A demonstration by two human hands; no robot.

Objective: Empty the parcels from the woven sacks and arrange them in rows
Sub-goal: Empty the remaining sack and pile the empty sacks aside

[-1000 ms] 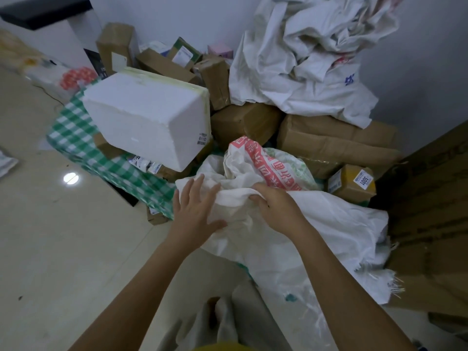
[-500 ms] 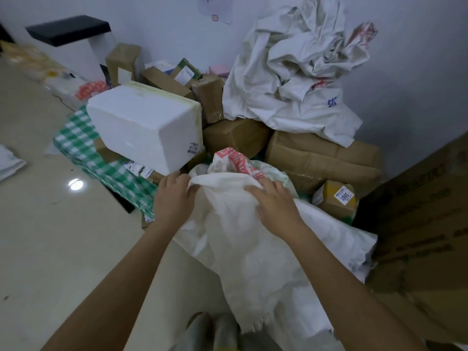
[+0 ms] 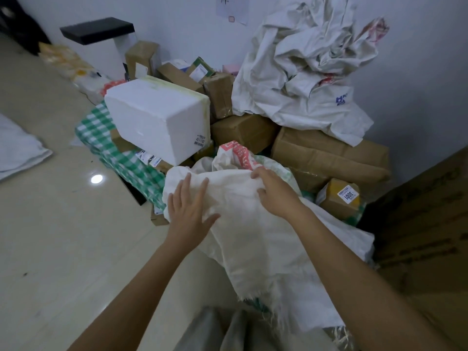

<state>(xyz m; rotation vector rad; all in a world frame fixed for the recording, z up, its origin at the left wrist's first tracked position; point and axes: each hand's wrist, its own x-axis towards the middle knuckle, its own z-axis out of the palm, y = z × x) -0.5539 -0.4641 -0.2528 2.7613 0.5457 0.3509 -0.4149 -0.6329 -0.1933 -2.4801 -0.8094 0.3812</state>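
Left hand (image 3: 188, 209) lies flat on the sack (image 3: 243, 224), fingers straight and spread wide, holding nothing. Right hand (image 3: 274, 192) bunches the sack's upper fold in curled fingers. The sack is white woven plastic, creased, with a frayed lower edge; it drapes over the near side of the parcel heap, between the person and the boxes.

Just behind the fold: a second sack (image 3: 240, 155), red-printed, crumpled. Left of it, a white foam box (image 3: 157, 120), blocky, matte, taped in pale yellow along the top, resting tilted on a green checked bag (image 3: 106, 138). To the right, a small yellow box (image 3: 339, 196) with a white label. Behind, brown cardboard boxes (image 3: 326, 153), dented, tape-wrapped. On top of them, a pile of empty white sacks (image 3: 304, 72), heavily wrinkled, against the wall. Floor (image 3: 50, 236): glossy beige tile.
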